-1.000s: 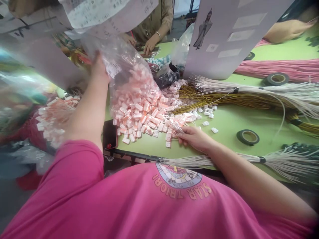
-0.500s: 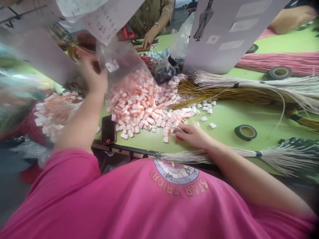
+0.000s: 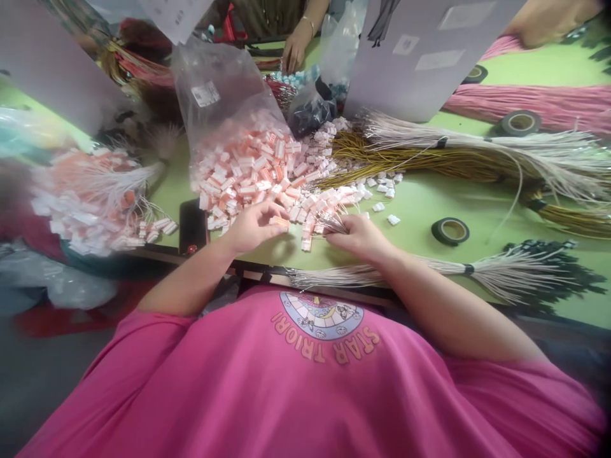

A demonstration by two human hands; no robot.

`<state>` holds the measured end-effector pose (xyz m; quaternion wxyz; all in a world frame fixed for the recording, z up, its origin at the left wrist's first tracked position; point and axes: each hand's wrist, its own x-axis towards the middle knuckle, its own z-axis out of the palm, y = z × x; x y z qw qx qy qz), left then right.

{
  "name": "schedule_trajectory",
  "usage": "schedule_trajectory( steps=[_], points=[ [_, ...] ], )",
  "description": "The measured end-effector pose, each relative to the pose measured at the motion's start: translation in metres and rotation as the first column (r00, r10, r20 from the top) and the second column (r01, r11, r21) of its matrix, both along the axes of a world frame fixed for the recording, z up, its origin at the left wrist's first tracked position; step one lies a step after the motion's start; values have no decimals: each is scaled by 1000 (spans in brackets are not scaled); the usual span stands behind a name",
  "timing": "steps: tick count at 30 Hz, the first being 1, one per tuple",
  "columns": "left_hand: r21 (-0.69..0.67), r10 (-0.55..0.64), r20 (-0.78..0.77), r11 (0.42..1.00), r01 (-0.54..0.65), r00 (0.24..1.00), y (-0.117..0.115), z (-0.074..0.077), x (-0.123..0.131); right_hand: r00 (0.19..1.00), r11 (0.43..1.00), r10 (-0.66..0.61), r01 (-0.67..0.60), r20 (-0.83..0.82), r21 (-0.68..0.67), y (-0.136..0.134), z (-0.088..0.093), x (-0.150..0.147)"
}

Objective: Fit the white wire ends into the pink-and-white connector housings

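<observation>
My left hand (image 3: 255, 228) is closed on a small orange-and-white plastic connector (image 3: 279, 221), held between thumb and fingers at the near edge of the connector pile (image 3: 248, 165). A short way to the right, my right hand (image 3: 358, 236) grips a bunch of thin wires (image 3: 334, 222) whose silvery ends point left toward the pile. Several white connectors lie directly under and beside those wire ends. The two hands are apart. How many wires the right fingers hold cannot be made out.
A clear plastic bag (image 3: 214, 83) lies over the pile. Connectors with wires (image 3: 105, 197) heap at left, beside a dark phone (image 3: 192, 226). White (image 3: 405, 133) and yellow wire bundles (image 3: 420, 159) lie right, near black tape (image 3: 450, 231). A co-worker's hand (image 3: 294, 49) works across the table.
My left hand has come back from the upper left, beside the bag, to the front of the pile, where it holds a connector. The right hand still grips the wires. The view has shifted slightly.
</observation>
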<state>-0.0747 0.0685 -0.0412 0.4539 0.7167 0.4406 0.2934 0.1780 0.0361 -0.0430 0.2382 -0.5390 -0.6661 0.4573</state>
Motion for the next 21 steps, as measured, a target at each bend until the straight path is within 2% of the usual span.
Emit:
schedule_trajectory(
  steps=[1,3,5,6,9,13,21],
  points=[
    [-154,-3,113,988,21,994,-6,1,10,1000,1000,-19,18,-15,-8,0,0,1],
    [-413,14,267,905,102,964,-18,0,29,998,999,-47,46,-45,-10,-2,0,2],
    [-562,44,338,811,164,940,-24,-2,44,995,997,-71,73,-68,15,-3,0,3],
    [-597,66,364,782,179,929,-25,-5,49,994,995,-88,90,-65,33,-4,0,3],
    [-622,113,408,761,185,906,-24,-14,56,989,984,-145,146,-17,98,-6,0,1],
    [-591,96,435,781,203,895,-21,-22,57,985,972,-169,159,46,171,-8,0,-2],
    [-612,182,387,784,105,904,-23,-17,62,971,958,-202,168,128,234,-8,-2,-5]
  ],
)
